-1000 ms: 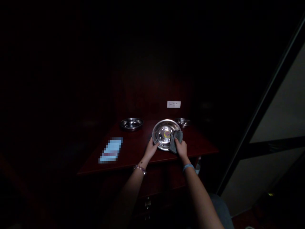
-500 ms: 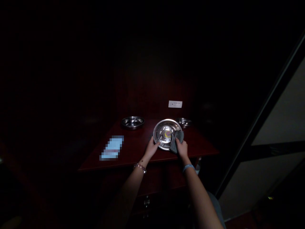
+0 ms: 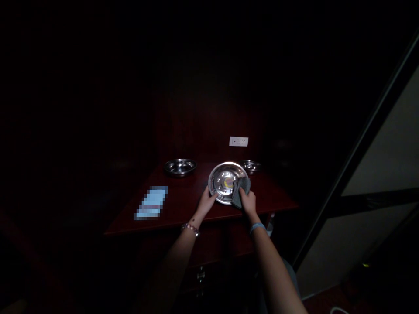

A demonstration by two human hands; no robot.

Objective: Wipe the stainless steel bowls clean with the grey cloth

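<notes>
A shiny steel bowl [image 3: 222,178] with a yellow sticker at its centre is held tilted toward me above the dark red table [image 3: 183,205]. My left hand [image 3: 206,202] grips its lower left rim, thumb on the inside. On the right side, my right hand [image 3: 248,201] is closed on a grey cloth [image 3: 240,192], which folds over the bowl's rim. The fingers behind the bowl are hidden. A second steel bowl [image 3: 180,168] sits at the back left of the table, and another, smaller steel bowl [image 3: 251,166] stands behind the held one on the right.
A pixelated light-blue flat item [image 3: 152,203] lies at the left of the table. A white wall socket [image 3: 238,141] is on the back panel. Below the tabletop are a bottle [image 3: 270,226] and a drawer handle [image 3: 200,274]. The surroundings are very dark.
The whole view has shifted slightly, so everything appears a little further left. Both hands keep their hold on the bowl and cloth, with hardly any other movement.
</notes>
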